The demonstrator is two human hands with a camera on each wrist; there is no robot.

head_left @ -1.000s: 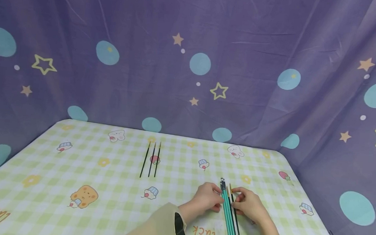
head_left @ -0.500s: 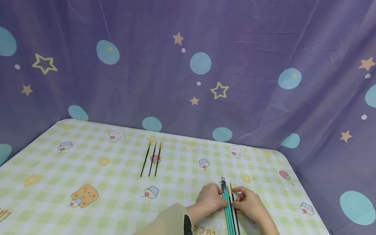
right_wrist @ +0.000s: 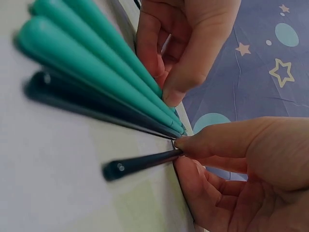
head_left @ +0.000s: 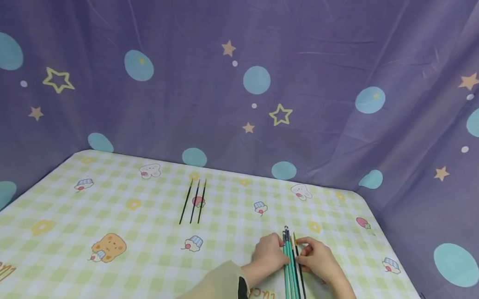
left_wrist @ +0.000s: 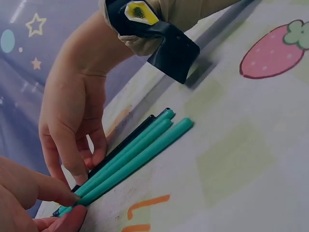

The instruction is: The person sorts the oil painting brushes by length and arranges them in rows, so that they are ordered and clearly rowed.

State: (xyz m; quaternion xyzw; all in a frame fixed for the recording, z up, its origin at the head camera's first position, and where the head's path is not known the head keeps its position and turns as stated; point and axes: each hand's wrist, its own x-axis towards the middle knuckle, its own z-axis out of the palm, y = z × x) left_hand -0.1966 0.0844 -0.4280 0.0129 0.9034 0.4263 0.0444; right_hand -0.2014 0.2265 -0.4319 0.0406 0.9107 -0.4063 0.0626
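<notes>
In the head view, several teal-handled paintbrushes (head_left: 288, 282) lie side by side between my hands, tips pointing away from me. My left hand (head_left: 268, 257) comes from their left; its thumb and forefinger pinch the outermost teal brush (left_wrist: 116, 173), as the left wrist view shows. At the right, my right hand (head_left: 319, 260) pinches a thin black-handled paintbrush (right_wrist: 140, 163) between thumb and fingers. Another dark-handled brush (right_wrist: 91, 99) lies between that one and the teal handles. The brush tips are partly hidden by fingers in both wrist views.
Three thin black paintbrushes (head_left: 192, 202) lie spaced apart near the table's far middle. A checked cartoon-print cloth (head_left: 142, 228) covers the table. Behind the far edge hangs a purple curtain (head_left: 185, 94) with stars and dots.
My left hand has shifted slightly right onto the teal brushes. The leftmost teal handle now spreads away from the others toward the left. My right hand stays almost still.
</notes>
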